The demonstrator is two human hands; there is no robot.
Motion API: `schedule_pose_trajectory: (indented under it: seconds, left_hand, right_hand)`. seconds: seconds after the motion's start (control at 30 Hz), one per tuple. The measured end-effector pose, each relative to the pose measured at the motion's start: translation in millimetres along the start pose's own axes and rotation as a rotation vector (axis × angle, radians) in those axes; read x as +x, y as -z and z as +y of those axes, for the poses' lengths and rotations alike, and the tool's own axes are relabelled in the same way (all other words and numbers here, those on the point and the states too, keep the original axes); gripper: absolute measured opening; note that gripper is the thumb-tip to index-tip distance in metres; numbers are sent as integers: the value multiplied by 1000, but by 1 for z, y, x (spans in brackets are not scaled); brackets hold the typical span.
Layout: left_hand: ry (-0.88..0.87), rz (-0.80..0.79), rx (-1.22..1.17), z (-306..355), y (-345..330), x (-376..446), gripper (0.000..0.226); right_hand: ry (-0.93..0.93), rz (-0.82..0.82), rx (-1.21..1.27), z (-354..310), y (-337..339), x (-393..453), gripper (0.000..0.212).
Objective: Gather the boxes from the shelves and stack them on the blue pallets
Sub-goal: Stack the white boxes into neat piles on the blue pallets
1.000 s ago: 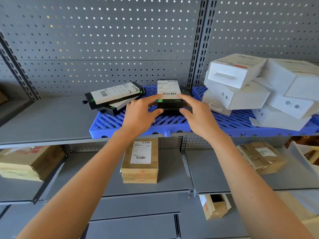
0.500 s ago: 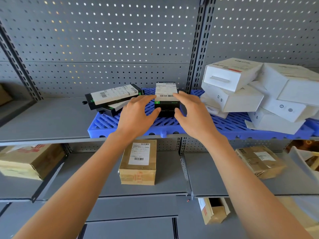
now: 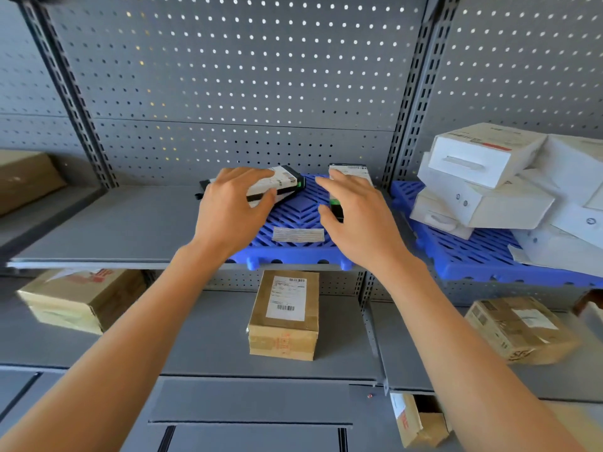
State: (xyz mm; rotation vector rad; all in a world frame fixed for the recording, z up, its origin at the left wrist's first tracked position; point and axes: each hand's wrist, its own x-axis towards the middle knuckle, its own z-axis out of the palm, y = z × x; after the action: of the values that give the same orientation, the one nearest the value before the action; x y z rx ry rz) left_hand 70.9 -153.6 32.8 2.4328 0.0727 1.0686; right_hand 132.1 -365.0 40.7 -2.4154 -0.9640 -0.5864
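A blue pallet (image 3: 293, 213) lies on the upper grey shelf. On its left back corner sit flat black boxes with white labels (image 3: 287, 181). My left hand (image 3: 231, 207) covers them, fingers over the top box and thumb against its front edge. A small black box with a white label (image 3: 352, 172) stands on the pallet's right side. My right hand (image 3: 359, 216) is spread over it with fingers straight and hides most of it. A second blue pallet (image 3: 473, 256) to the right carries several white boxes (image 3: 473, 158) in a loose pile.
Brown cardboard boxes sit on the lower shelf: one at the centre (image 3: 284, 314), one at the left (image 3: 81, 298), one at the right (image 3: 518, 327). A loose white label (image 3: 297, 234) lies on the pallet. Perforated grey panels back the shelves.
Both hands held the small black box and set it on the pallet. My left hand has since moved left onto the flat black boxes. My right hand has loosened over the small box.
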Motion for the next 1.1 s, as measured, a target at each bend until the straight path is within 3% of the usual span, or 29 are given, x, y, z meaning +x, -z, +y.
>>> schedule_pose_trajectory:
  seconds: [0.3, 0.53, 0.73, 0.9, 1.1]
  left_hand:
    - [72, -112, -39, -85, 37, 29, 29]
    - [93, -297, -110, -136, 45, 40, 40]
    - [78, -319, -242, -146, 46, 38, 34]
    - [29, -324, -279, -141, 43, 35, 29]
    - [18, -382, -284, -141, 32, 33, 41]
  right_hand:
    - [-12, -28, -60, -71, -45, 33, 49]
    - [-86, -61, -93, -115, -83, 53, 51]
    - [-171, -68, -145, -131, -104, 57, 58]
    - [-234, -59, -58, -124, -93, 55, 49]
    - [-287, -112, 6, -107, -82, 46, 49]
